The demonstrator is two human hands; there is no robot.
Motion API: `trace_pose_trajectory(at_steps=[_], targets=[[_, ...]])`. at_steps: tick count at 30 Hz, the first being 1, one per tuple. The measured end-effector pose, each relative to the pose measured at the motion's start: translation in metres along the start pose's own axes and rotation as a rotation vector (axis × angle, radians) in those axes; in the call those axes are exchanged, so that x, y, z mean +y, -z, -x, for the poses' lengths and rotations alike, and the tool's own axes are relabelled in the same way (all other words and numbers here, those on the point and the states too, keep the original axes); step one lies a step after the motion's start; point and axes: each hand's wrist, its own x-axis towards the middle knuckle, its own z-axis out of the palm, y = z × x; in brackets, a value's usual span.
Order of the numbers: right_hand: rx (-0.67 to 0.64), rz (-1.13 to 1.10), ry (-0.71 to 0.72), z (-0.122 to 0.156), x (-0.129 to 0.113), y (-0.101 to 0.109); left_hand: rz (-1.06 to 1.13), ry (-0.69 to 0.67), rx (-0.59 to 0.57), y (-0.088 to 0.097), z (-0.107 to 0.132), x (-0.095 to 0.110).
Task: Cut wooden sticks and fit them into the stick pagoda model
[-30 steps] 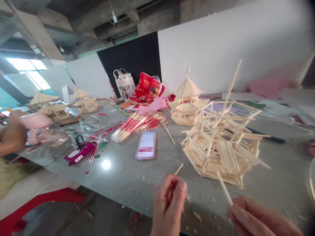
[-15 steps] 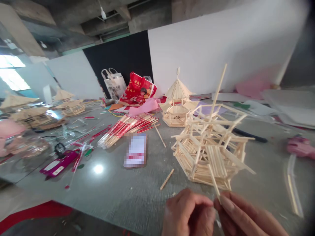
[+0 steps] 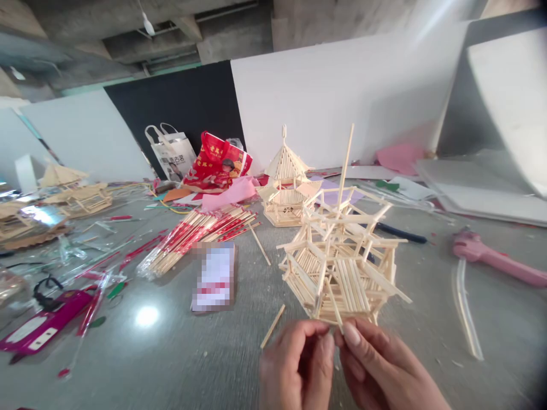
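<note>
- The left hand and the right hand meet at the bottom edge of the view, fingertips pinched together just in front of the wooden stick model.
- The right hand's thumb and forefinger are closed on a thin stick that slants up against the model's near edge.
- The left hand's fingers are curled shut beside it; it seems to pinch the same stick's lower end, though the fingers hide the contact.
- The model stands on the grey table, with 1 long stick rising from its top.
- A loose stick lies on the table just left of the hands.
- Farther back stand a finished pavilion model, a bundle of chopsticks and a phone.
- A pink glue gun lies at the right.
</note>
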Motion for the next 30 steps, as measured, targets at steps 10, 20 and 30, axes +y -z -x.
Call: trace_pose_trajectory(at_steps=[10,20,30], targets=[[0.021,-0.015,0.013,-0.001,-0.001,0.002,0.559,0.535,-0.285,-0.013,-0.021,0.002],[0.029,-0.067,-0.028,0.002,-0.009,-0.002,0.619,0.566,-0.194,-0.019,-0.024,0.015],[0.07,-0.129,0.012,-0.003,-0.007,-0.006,0.607,0.559,-0.199,-0.023,-0.029,0.017]])
